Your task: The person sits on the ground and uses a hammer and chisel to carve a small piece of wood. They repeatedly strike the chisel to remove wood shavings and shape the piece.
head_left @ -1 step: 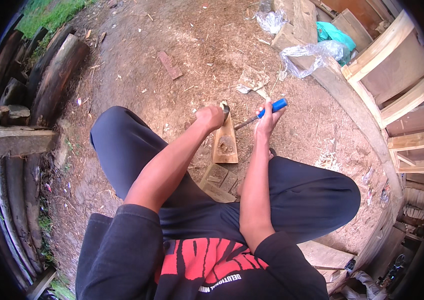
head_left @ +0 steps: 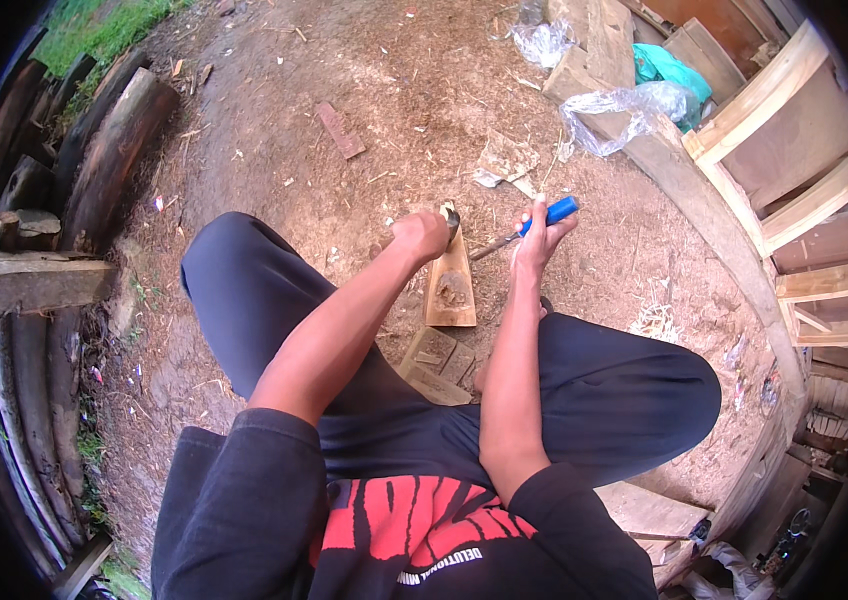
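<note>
Gripping the blue-handled tool (head_left: 562, 210), your right hand (head_left: 537, 242) sits right of the outward-pointing wooden block (head_left: 450, 283), left hand (head_left: 422, 236) clasping its far end.

wooden piece (head_left: 452, 286) partly hidden behind the left hand (head_left: 422, 236), dark object (head_left: 452, 219) at this hand too small to recognise, blue handle (head_left: 562, 210) partly covered by the right hand (head_left: 538, 238)

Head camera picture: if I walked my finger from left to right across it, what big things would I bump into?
Thick log → reddish-brown wooden strip → the person's left grip → tapered wooden block → right grip → pale wood shavings → wooden frame.
</note>
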Demonstrator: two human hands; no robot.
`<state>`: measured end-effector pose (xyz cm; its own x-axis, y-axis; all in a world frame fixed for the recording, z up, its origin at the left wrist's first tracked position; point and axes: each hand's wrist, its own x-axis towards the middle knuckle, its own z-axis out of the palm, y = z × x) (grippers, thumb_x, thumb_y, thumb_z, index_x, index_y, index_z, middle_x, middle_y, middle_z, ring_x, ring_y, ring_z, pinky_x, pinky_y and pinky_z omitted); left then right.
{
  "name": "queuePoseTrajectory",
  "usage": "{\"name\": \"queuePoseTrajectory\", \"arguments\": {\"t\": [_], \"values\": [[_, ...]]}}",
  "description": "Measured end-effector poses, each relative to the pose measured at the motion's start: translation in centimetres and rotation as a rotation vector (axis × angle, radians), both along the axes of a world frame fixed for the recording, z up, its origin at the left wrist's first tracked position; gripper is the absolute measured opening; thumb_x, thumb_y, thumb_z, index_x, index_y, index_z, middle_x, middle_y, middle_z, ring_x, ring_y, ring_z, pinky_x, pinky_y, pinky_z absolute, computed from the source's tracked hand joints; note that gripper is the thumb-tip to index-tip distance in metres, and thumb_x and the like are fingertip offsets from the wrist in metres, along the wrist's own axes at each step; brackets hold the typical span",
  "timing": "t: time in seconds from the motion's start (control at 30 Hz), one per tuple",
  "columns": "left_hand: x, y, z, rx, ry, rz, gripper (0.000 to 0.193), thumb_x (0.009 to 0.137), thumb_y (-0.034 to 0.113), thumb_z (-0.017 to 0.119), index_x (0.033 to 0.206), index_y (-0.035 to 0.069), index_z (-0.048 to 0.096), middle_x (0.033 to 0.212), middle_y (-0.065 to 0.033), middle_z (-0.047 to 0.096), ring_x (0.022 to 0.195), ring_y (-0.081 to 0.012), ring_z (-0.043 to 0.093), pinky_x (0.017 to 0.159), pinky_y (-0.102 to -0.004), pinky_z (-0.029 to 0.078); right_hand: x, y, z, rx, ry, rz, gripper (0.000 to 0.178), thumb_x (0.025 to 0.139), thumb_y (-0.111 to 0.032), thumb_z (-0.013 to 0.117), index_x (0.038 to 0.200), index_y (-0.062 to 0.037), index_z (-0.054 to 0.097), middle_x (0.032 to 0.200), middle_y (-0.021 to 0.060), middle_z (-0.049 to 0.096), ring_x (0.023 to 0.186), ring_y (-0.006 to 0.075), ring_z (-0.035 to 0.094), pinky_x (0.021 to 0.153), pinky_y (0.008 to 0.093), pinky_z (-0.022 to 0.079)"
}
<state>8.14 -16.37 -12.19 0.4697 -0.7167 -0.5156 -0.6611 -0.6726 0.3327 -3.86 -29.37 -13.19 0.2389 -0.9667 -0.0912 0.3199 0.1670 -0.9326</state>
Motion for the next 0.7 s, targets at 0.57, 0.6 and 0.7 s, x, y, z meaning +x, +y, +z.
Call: {"name": "queuePoseTrajectory", "arguments": {"t": [0.57, 0.6, 0.7], "values": [[0.4, 0.1, -0.2, -0.025, 0.004, -0.02, 0.028, 0.088, 0.014, 0.051, 0.105, 0.001, 0.068, 0.103, -0.0216, 0.069, 0.093, -0.035, 0.07, 0.073, -0.0442, 0.057, -2.3, -1.9, -2.2, 0.197, -0.174, 0.198, 0.044, 0.075, 0.009, 0.057, 0.109, -0.0111, 0.037, 0.098, 0.0087, 0.046, 0.08, 0.0177, 0.052, 0.067, 0.0335, 0.047], [0.4, 0.1, -0.2, -0.018, 0.002, -0.017, 0.028, 0.089, 0.014, 0.051, 0.106, 0.001, 0.068, 0.103, -0.0213, 0.069, 0.093, -0.0347, 0.07, 0.073, -0.0442, 0.057, -2.7, -2.1, -2.2, 0.228, -0.19, 0.242, 0.046, 0.072, 0.01, 0.056, 0.108, -0.0114, 0.038, 0.098, 0.0086, 0.046, 0.079, 0.0179, 0.052, 0.067, 0.0331, 0.047], [0.3, -0.2, -0.1, 0.004, 0.004, -0.015, 0.029, 0.088, 0.014, 0.051, 0.106, 0.002, 0.069, 0.105, -0.0202, 0.069, 0.095, -0.0342, 0.069, 0.073, -0.0442, 0.056, -2.9, -2.5, -2.8, 0.138, -0.119, 0.29, 0.039, 0.072, 0.007, 0.058, 0.104, -0.0096, 0.043, 0.095, 0.0071, 0.048, 0.081, 0.0179, 0.053, 0.068, 0.0328, 0.048]]}}
